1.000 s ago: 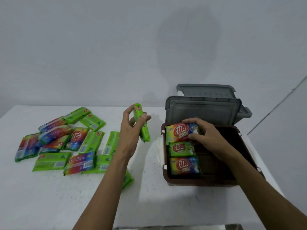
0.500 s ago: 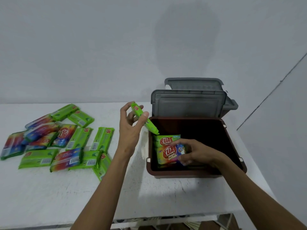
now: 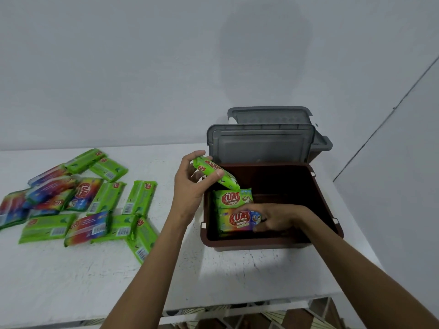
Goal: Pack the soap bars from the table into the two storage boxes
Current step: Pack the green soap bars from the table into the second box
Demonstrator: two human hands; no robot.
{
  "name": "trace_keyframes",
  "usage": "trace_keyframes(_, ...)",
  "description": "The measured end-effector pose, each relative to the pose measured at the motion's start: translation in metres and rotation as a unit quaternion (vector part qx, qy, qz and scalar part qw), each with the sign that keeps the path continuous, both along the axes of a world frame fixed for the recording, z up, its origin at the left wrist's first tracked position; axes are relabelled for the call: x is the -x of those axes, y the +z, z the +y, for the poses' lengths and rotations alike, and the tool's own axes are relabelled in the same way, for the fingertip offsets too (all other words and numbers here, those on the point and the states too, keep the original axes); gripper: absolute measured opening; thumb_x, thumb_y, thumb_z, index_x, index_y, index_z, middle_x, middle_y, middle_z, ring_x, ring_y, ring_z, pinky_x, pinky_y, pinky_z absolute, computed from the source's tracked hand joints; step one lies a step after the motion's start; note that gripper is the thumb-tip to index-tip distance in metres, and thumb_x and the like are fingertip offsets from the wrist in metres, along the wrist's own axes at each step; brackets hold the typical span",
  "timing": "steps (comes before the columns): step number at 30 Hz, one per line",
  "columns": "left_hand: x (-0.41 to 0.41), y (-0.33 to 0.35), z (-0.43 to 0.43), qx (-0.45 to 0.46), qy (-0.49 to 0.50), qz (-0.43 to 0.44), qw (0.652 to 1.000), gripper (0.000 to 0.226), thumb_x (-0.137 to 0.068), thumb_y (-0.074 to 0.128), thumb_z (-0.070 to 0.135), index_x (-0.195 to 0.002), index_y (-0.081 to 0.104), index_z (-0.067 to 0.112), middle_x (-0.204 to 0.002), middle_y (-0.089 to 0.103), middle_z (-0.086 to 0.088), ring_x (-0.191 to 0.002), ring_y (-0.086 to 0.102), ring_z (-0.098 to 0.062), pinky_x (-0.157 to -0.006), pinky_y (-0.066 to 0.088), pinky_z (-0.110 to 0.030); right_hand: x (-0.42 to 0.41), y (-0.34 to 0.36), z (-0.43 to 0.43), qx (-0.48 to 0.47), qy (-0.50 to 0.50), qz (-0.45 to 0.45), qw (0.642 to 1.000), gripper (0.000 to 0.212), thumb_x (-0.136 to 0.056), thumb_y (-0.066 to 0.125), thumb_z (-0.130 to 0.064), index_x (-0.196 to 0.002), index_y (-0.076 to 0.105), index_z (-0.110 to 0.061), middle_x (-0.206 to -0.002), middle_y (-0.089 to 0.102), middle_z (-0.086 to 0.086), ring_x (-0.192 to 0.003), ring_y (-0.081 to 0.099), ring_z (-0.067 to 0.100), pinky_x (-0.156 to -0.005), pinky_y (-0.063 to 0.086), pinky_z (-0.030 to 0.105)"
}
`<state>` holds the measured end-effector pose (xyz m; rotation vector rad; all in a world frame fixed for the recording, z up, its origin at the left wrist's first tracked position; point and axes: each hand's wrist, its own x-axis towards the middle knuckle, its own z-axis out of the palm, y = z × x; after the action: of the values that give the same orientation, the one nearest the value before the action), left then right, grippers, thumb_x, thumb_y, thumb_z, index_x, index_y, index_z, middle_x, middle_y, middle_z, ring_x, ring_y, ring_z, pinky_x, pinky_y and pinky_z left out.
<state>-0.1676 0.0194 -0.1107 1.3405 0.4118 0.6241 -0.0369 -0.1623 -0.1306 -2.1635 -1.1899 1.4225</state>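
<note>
A person's left hand is pinching a flat rectangular soap bar in a bright green plastic wrapper with a red logo. The thumb is pressing one face and the fingers the other, holding it tilted just above the back left corner of an open dark brown plastic storage box. The box is sitting on the right part of a white painted table, with its grey plastic lid standing upright behind it. Inside, against the left wall, two more bars are lying flat and touching. A green-wrapped bar with a red KUAT logo is lying at the back, and a rainbow-wrapped bar with the same logo at the front. The right hand is reaching down into the box, its fingers curling round the right end of the rainbow-wrapped bar. Behind the lid a second grey plastic storage box is showing. On the left of the table, well apart from the brown box, a loose heap of green and rainbow wrapped soap bars is lying, some overlapping, several showing barcodes.
</note>
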Motion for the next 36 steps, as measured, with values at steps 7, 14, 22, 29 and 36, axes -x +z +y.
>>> trace_keyframes(7, 0.0, -0.002, -0.005, 0.004, -0.018, 0.008, 1.0, 0.054, -0.07, 0.08, 0.014, -0.118, 0.057, 0.023, -0.118, 0.066, -0.007, -0.102, 0.066, -0.02, -0.079, 0.055, -0.026, 0.003, 0.002, 0.005, 0.032, 0.02, -0.054, 0.998, 0.065, -0.097, 0.055, -0.01, -0.144, 0.027, -0.044, -0.145, 0.034, -0.005, -0.119, 0.036, 0.007, -0.097, 0.037, 0.022)
trace_keyframes(14, 0.001, -0.003, -0.002, -0.008, -0.015, 0.015, 1.0, 0.051, -0.074, 0.08, 0.006, -0.117, 0.057, 0.02, -0.117, 0.065, -0.008, -0.098, 0.067, -0.018, -0.076, 0.055, -0.024, -0.005, 0.016, -0.006, 0.014, -0.016, -0.076, 0.997, 0.058, -0.098, 0.054, -0.028, -0.146, 0.027, -0.043, -0.135, 0.047, -0.003, -0.114, 0.053, 0.013, -0.092, 0.053, 0.032)
trace_keyframes(22, 0.001, -0.001, -0.01, -0.01, -0.033, -0.017, 0.999, 0.057, -0.068, 0.081, 0.011, -0.114, 0.048, 0.01, -0.122, 0.064, -0.005, -0.104, 0.067, -0.021, -0.076, 0.057, -0.03, 0.016, 0.035, 0.018, -0.336, -0.377, 0.236, 0.83, 0.033, -0.096, 0.056, -0.019, -0.129, 0.053, -0.022, -0.103, 0.07, 0.016, -0.092, 0.071, 0.028, -0.082, 0.058, 0.041)
trace_keyframes(29, 0.002, -0.007, 0.001, -0.147, -0.095, 0.044, 0.984, 0.057, -0.073, 0.081, 0.023, -0.119, 0.048, 0.025, -0.123, 0.059, 0.009, -0.108, 0.062, -0.004, -0.078, 0.056, -0.024, 0.013, 0.03, 0.025, -0.343, -0.423, 0.346, 0.764, 0.037, -0.09, 0.059, 0.001, -0.125, 0.061, -0.008, -0.118, 0.066, 0.019, -0.101, 0.068, 0.032, -0.081, 0.059, 0.042)
trace_keyframes(36, 0.004, -0.041, 0.017, -0.315, -0.025, 0.127, 0.94, 0.044, -0.094, 0.045, 0.051, -0.132, 0.05, 0.03, -0.138, 0.05, 0.014, -0.128, 0.044, -0.002, -0.105, 0.041, -0.034, -0.011, 0.017, 0.021, -0.318, -0.425, 0.141, 0.835, 0.033, -0.091, 0.059, 0.002, -0.118, 0.065, -0.017, -0.112, 0.068, 0.02, -0.093, 0.069, 0.026, -0.062, 0.057, 0.026)
